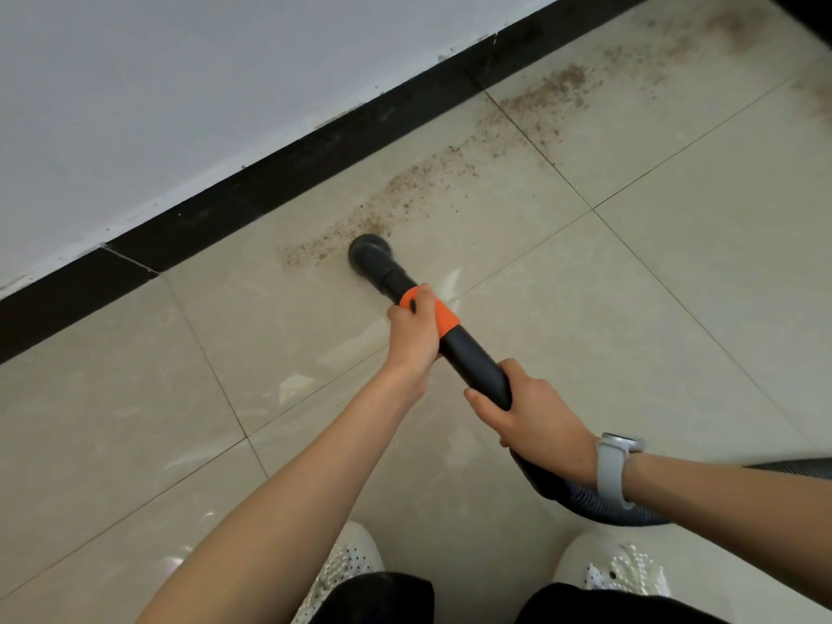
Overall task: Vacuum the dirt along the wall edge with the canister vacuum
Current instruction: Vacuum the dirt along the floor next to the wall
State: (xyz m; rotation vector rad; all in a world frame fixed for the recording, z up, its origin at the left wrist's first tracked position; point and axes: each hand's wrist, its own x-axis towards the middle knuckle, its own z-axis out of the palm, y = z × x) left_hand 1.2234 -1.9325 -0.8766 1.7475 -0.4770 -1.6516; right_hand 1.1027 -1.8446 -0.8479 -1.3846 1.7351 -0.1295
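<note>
A black vacuum wand [472, 358] with an orange collar [443, 318] slants toward the wall. Its round nozzle [370, 250] sits on the tiled floor at the near end of a brown dirt trail [418, 182]. The trail runs along the black skirting board [288, 177] toward the upper right. My left hand [414, 335] grips the wand at the orange collar. My right hand [526, 416] grips the wand's rear end, where the ribbed grey hose [603, 506] begins. The canister itself is out of view.
The hose curves off to the right edge behind my right wrist, which wears a pale watch [614, 466]. My two white shoes [351, 565] stand at the bottom. A white wall [180, 83] rises above the skirting. Beige tiles [675, 308] spread to the right.
</note>
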